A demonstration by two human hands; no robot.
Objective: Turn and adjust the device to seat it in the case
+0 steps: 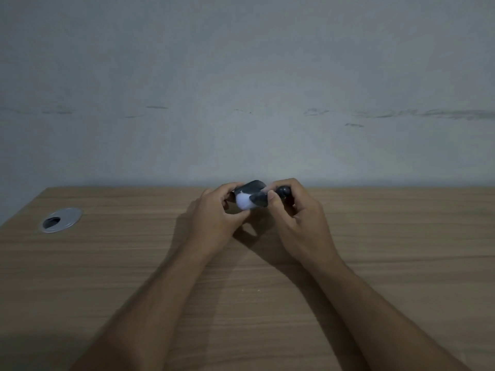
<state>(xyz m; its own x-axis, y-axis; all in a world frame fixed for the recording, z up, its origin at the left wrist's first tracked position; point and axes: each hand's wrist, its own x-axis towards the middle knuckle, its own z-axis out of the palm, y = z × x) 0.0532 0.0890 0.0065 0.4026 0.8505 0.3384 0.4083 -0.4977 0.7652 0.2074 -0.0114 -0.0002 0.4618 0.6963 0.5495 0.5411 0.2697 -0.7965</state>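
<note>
Both hands hold a small dark grey and white object [250, 198] just above the far part of a wooden desk [107, 263]. My left hand [217, 218] curls round its left side, thumb under the white part. My right hand [294, 212] pinches the dark right end between thumb and forefinger. A rounded black part [284, 190] shows inside the right hand's fingers; I cannot tell whether it belongs to the same object. What the object is stays unclear in the dim light.
A round silver cable grommet [61, 219] is set into the desk at the far left. A plain grey wall [241, 89] rises right behind the desk's back edge. The desk's left edge slants away at the far left.
</note>
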